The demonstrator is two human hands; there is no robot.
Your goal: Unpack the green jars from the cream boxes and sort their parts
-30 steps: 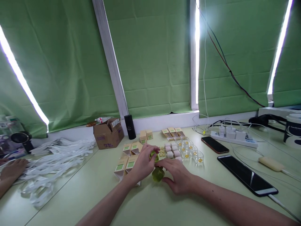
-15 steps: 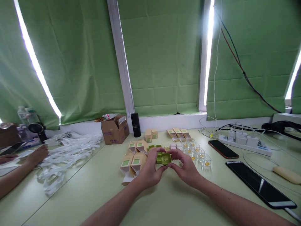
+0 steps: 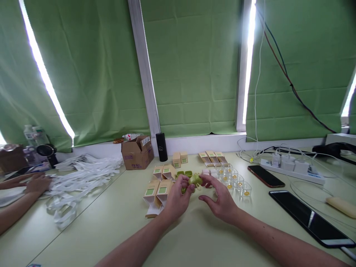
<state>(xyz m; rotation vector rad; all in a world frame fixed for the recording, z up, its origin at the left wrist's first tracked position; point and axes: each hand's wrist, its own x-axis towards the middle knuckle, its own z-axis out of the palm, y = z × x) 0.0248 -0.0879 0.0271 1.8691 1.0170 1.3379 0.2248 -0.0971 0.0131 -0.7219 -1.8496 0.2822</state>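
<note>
My left hand [image 3: 179,196] pinches a small rounded green case [image 3: 195,179] between thumb and fingers. A thin pale loop shows at its lower side. My right hand [image 3: 219,196] is at the case's right side, its index fingertip at or touching the edge and its thumb held apart below. Behind the case lie more green square pieces [image 3: 185,173], partly hidden by my left hand. Left of that hand stand open kraft boxes [image 3: 164,187] with green labels. Clear plastic cups [image 3: 237,181] with yellow centres sit beyond my right hand, near small pale pink pieces [image 3: 210,171].
More kraft boxes [image 3: 213,158] stand at the back, near a black cylinder [image 3: 161,147] and a cardboard carton [image 3: 137,154]. Two phones [image 3: 311,217] and a power strip [image 3: 292,171] lie right. White straps [image 3: 83,178] spread left, beside another person's hands [image 3: 37,183].
The green case was spread open with both hands on it; now it looks folded and rounded. My right thumb has come away from it. The other person's hand has moved slightly.
</note>
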